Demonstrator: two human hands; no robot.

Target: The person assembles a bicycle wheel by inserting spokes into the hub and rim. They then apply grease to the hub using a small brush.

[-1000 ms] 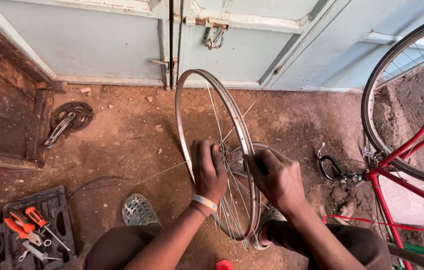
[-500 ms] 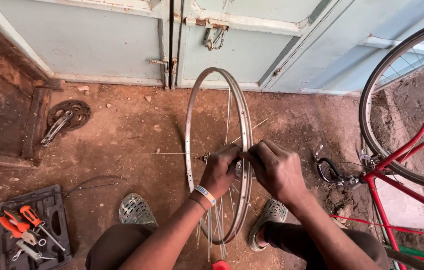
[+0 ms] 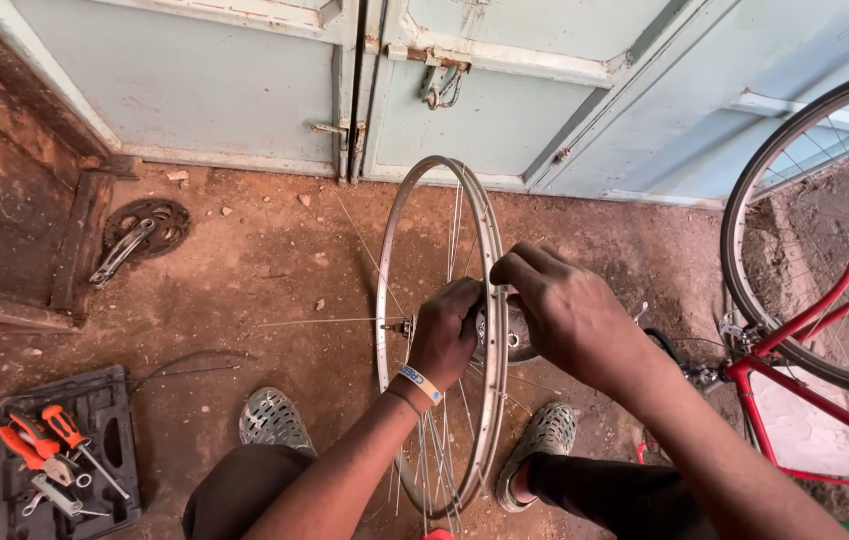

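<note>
Reddish dirt floor [image 3: 244, 290], pale blue doors [image 3: 244, 90] behind. Bare wheel rim [image 3: 489, 250] is stood upright; its hub [image 3: 514, 335] is gripped by fingers [image 3: 464, 300] of both hands.

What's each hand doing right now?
Left hand: closed around the hub of the wheel.
Right hand: fingers curled over the rim by the hub; exact grip cannot be told.

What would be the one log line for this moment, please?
left hand: grips hub | right hand: on rim | bare wheel upright between feet | toolbox left | red bicycle right
</note>
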